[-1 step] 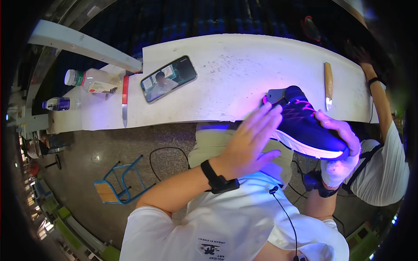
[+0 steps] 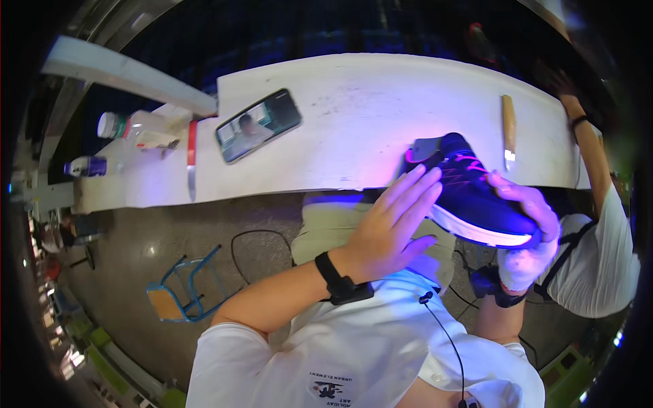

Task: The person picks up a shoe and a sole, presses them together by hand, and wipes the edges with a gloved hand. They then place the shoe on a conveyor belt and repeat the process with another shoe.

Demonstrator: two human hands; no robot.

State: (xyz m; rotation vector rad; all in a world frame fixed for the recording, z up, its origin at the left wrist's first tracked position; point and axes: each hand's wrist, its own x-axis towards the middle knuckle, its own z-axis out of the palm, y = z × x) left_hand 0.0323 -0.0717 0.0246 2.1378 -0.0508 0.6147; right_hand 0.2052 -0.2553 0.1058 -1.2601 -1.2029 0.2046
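A dark sneaker (image 2: 479, 207) with pink laces and a white sole is held at the table's near edge, its toe pointing to the lower right. Purple light falls on it. My right hand (image 2: 534, 221) grips the toe end, fingers over the upper; white material covers its palm and wrist. Flat against the side of the shoe near the heel, my left hand (image 2: 394, 224) has its fingers stretched out and the thumb apart. A grey flat piece (image 2: 425, 147) shows by the shoe's heel; I cannot make out what it is.
On the white table (image 2: 326, 156) lie a phone (image 2: 258, 126), a red-handled knife (image 2: 192, 160) and a wooden-handled knife (image 2: 509, 129). Two bottles, one larger (image 2: 146, 130) and one small (image 2: 85, 166), are at the left. A co-worker's arm (image 2: 593, 160) reaches in at right. A blue-framed stool (image 2: 183, 289) stands on the floor.
The whole picture has shifted slightly and blurred a little. Both hands keep the same hold and placement on the sneaker.
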